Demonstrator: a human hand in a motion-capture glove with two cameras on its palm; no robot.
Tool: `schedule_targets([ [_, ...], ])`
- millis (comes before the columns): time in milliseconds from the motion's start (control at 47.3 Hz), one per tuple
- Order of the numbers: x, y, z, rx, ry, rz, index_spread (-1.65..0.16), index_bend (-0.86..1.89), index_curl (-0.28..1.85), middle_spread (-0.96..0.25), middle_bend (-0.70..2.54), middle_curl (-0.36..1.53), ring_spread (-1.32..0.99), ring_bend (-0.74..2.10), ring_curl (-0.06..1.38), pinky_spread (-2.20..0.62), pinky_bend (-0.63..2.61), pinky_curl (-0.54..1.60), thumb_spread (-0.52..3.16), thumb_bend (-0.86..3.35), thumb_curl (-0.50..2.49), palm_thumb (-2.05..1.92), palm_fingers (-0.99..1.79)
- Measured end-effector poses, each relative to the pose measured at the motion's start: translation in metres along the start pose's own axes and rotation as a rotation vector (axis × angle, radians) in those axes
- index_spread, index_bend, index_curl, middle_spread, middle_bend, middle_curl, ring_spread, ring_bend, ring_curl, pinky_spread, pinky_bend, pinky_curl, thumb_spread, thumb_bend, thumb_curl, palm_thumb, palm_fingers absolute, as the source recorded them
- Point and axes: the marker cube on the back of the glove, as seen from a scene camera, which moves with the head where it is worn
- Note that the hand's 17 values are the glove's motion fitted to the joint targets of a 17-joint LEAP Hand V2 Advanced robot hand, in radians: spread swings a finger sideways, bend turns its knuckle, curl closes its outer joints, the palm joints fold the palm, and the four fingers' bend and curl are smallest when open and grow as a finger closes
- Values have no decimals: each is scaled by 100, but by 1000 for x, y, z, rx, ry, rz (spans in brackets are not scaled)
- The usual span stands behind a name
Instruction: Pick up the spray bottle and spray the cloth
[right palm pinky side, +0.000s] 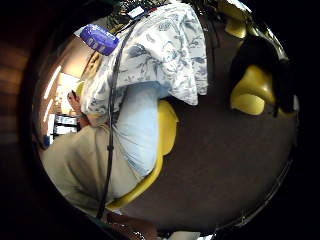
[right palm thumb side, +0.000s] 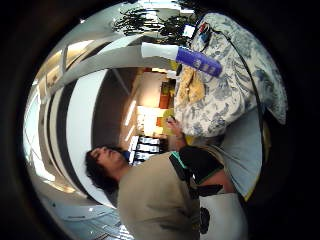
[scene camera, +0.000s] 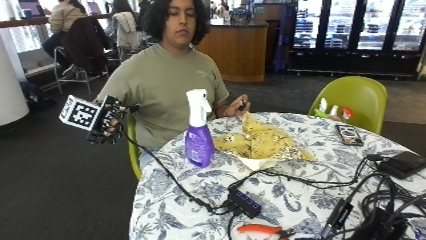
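The gloved right hand (scene camera: 106, 122) hung out beside the desk (scene camera: 200, 200), well apart from everything, fingers relaxed and holding nothing. The spray bottle (scene camera: 198, 131) stood upright just beside the yellow cloth (scene camera: 263, 141), probably for easy reach.

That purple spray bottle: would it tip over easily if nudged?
Probably. The spray bottle stands upright, tall and narrow on a soft tablecloth, with its white trigger head on top. A nudge up there would likely topple it; down low it may slide.
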Motion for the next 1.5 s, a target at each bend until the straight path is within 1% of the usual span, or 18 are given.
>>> schedule_targets([
  [106,-4,1,4,-7,30,-12,-41,10,28,-6,21,38,-6,47,35,21,51,40,96,-4,41,59,6],
  [232,-17,-16,13,-7,7,-65,-41,10,24,-6,20,37,-6,47,34,22,52,39,95,-3,40,59,5],
  [359,-36,-48,31,33,-48,-163,-41,11,22,-4,21,37,-6,47,33,23,52,38,94,-3,38,60,6],
  [444,-47,-77,42,42,-97,-232,-40,11,21,-2,25,37,-5,48,33,23,49,37,93,-2,38,61,13],
  [486,-52,-95,50,76,-129,-248,-40,12,21,-2,25,37,-5,48,32,23,48,36,93,-2,38,62,14],
  [571,-61,-137,67,135,-217,-255,-40,12,20,-1,28,38,-5,49,32,23,46,35,93,-2,38,64,20],
  [676,-75,-181,85,202,-315,-210,-38,12,20,-1,28,37,-5,49,33,22,46,35,92,-2,38,68,23],
  [824,-81,-238,104,213,-281,-249,-35,11,19,-1,27,37,-7,54,33,17,45,35,90,0,39,78,31],
  [909,-83,-263,116,203,-316,-233,-32,9,19,-2,27,37,-8,57,35,12,44,35,87,0,40,83,36],
  [993,-90,-287,128,212,-388,-215,-29,6,17,-2,24,36,-10,63,36,6,50,36,86,0,41,87,44],
  [1057,-93,-301,130,185,-391,-198,-27,4,15,-2,21,35,-11,67,37,3,55,38,85,0,42,91,48],
  [1120,-94,-314,130,177,-347,-209,-25,2,13,-2,19,35,-13,73,38,-1,60,38,85,-1,42,93,57],
  [1162,-94,-322,131,187,-315,-212,-24,2,12,-2,18,34,-15,79,39,-5,64,39,85,-2,43,93,70],
  [1205,-95,-330,131,185,-295,-208,-23,2,11,-2,17,34,-16,82,39,-8,64,38,85,-2,43,94,74],
  [1226,-96,-333,130,177,-292,-203,-22,5,12,-2,20,35,-16,83,40,-9,65,39,86,-2,43,94,84],
  [1310,-101,-339,129,97,-327,-208,-22,14,16,-4,24,37,-17,74,38,-12,61,38,85,-1,46,97,95],
  [1395,-116,-332,121,8,-396,-278,-24,20,21,-9,32,40,-17,61,37,-14,52,36,74,0,50,103,107],
  [1500,-143,-316,97,20,-366,-347,-25,22,27,-12,40,45,-17,58,38,-14,39,35,61,-1,55,109,115],
])
